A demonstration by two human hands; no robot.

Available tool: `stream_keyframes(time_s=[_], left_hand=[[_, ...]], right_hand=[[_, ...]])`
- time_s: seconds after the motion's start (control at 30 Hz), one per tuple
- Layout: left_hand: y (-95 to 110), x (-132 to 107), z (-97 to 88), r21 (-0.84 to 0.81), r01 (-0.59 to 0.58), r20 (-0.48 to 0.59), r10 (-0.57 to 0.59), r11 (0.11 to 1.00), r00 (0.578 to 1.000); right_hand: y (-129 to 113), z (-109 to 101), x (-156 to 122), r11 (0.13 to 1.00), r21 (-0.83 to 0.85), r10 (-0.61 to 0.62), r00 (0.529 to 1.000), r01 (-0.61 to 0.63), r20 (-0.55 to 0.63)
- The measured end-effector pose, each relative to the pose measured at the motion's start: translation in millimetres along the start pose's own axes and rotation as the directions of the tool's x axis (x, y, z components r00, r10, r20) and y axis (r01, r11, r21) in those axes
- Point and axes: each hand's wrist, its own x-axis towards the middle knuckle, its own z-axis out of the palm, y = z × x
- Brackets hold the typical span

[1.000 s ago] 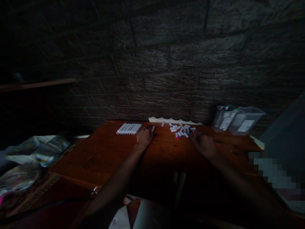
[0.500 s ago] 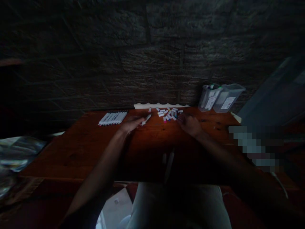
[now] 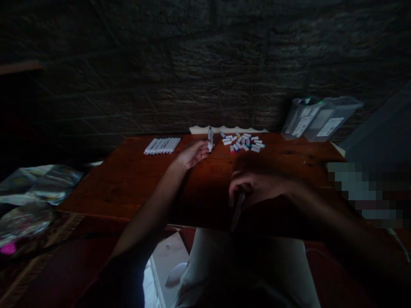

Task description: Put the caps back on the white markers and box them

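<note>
Left grip point(image 3: 193, 155): its fingertips pinch a marker point(image 3: 210, 137) by the lower part, nearly upright, perhaps so the print shows.
Right grip point(image 3: 253, 185): curls at a slim stick point(image 3: 236, 214) near the front edge of the bench point(image 3: 135, 188); too dark to tell whether it grasps it.
Marker row point(image 3: 163, 145): left of the left grip, side by side, probably for order.
Short tubes point(image 3: 255, 149): beyond the right grip, loosely scattered, seemingly for easy reach.
Clear boxes point(image 3: 335, 115): beyond and right of the right grip, likely leaving working room.
</note>
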Motion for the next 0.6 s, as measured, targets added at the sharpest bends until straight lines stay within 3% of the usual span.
stream_keyframes(time_s=[0.2,0.37,0.47,0.6], left_hand=[[1,-2,3.7,0.000,0.004,-0.008,-0.004,1.000,1.000],[5,-7,3.9,-0.015,0.005,-0.082,-0.006,1.000,0.997],[7,0,2.7,0.019,-0.037,-0.145,0.039,0.999,0.989],[9,8,5.8,0.026,-0.035,-0.219,0.039,0.999,0.975]], right_hand=[[6,10,8,0.987,-0.156,-0.029,0.999,0.034,0.036],[32,-10,10,0.908,-0.402,0.048,0.982,-0.119,-0.181],[53,-29,6,0.813,-0.468,0.145,0.899,-0.346,-0.414],[66,-40,2,0.760,-0.446,0.198,0.823,-0.472,-0.533]])
